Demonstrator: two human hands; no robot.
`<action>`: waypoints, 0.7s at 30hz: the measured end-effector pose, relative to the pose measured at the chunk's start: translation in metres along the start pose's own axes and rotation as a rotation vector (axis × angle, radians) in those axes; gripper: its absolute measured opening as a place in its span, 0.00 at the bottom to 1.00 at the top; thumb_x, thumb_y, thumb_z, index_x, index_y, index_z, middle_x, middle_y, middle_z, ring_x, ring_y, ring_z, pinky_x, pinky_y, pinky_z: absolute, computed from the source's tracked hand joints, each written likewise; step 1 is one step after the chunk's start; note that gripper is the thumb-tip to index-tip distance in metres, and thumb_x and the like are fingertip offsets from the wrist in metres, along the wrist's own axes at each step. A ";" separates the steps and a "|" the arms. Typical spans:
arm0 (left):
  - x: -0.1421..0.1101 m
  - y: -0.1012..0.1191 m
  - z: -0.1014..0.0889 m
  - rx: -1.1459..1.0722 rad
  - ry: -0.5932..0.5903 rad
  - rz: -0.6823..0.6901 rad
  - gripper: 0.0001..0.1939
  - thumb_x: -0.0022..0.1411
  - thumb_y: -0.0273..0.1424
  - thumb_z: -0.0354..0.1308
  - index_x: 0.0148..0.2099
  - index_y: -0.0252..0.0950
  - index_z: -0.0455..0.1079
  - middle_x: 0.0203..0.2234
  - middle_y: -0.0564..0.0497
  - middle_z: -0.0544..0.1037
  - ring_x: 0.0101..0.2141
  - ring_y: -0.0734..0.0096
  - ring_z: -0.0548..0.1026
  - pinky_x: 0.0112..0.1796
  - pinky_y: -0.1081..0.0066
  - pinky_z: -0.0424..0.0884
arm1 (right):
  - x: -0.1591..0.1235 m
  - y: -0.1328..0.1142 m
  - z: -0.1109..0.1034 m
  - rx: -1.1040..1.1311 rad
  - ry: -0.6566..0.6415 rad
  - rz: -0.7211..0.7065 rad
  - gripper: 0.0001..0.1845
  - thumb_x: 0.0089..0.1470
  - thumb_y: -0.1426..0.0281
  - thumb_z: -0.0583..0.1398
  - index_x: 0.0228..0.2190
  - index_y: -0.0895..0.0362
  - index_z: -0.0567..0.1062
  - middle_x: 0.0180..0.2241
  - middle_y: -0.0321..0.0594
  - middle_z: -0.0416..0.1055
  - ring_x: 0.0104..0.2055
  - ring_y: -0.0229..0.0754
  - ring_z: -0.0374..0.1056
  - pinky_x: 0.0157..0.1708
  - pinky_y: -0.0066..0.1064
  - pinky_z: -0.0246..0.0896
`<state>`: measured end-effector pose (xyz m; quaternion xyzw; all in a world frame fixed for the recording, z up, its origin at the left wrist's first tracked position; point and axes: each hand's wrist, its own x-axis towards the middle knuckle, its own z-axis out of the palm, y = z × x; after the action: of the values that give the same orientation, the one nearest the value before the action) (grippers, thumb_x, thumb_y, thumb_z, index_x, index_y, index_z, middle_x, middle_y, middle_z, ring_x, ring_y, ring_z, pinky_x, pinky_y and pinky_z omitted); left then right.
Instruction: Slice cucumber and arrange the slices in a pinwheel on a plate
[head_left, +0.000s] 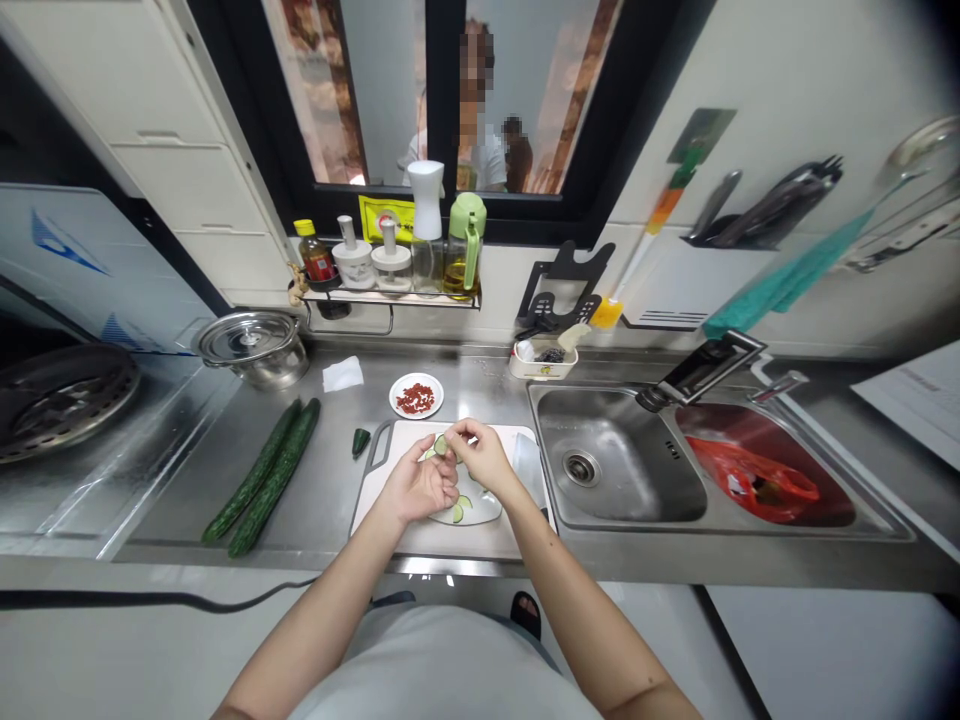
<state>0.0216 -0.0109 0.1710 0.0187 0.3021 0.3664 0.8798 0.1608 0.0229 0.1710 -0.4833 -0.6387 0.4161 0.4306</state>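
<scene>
My left hand (424, 482) is palm up over the cutting board (420, 542), its fingers curled around cucumber slices. Beside it, my right hand (481, 455) pinches a thin cucumber slice (440, 444) near my left thumb and fingertips. Below both hands a plate (489, 512) lies on the board, partly hidden, with cucumber slices (458, 513) on it. A wide cleaver blade (527, 462) rests at the board's right side, partly behind my right forearm. To the left of the board sits a dark green cucumber end (361, 442).
Two whole cucumbers (274, 480) lie at left, before a lidded steel pot (259, 345). Behind the board stands a small plate (394, 398) of chopped red pieces, near a white tissue (343, 375). The double sink (622, 515) is at right, holding a red plastic bag (757, 480).
</scene>
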 end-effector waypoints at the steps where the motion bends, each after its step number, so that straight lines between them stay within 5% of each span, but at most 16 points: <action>1: 0.000 0.001 -0.001 0.015 0.003 0.016 0.15 0.60 0.41 0.55 0.30 0.33 0.68 0.18 0.52 0.67 0.20 0.76 0.67 0.25 0.73 0.62 | 0.000 0.000 0.000 -0.001 -0.006 -0.004 0.10 0.50 0.63 0.58 0.25 0.56 0.73 0.25 0.35 0.72 0.30 0.37 0.65 0.35 0.30 0.61; 10: 0.005 0.005 -0.014 0.137 0.059 0.237 0.06 0.56 0.31 0.60 0.36 0.35 0.69 0.25 0.53 0.73 0.21 0.80 0.69 0.25 0.76 0.64 | 0.001 0.006 0.001 -0.030 -0.024 -0.030 0.11 0.50 0.62 0.58 0.25 0.56 0.74 0.26 0.36 0.73 0.30 0.37 0.65 0.34 0.29 0.61; 21: 0.004 0.003 -0.017 0.365 0.197 0.516 0.28 0.44 0.31 0.69 0.49 0.38 0.66 0.29 0.54 0.73 0.25 0.81 0.70 0.25 0.79 0.62 | 0.000 0.010 0.000 -0.038 -0.026 -0.012 0.12 0.51 0.61 0.58 0.26 0.56 0.75 0.27 0.36 0.72 0.30 0.37 0.65 0.34 0.29 0.61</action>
<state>0.0124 -0.0094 0.1561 0.2163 0.4317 0.5173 0.7066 0.1631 0.0245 0.1619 -0.4823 -0.6548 0.4075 0.4154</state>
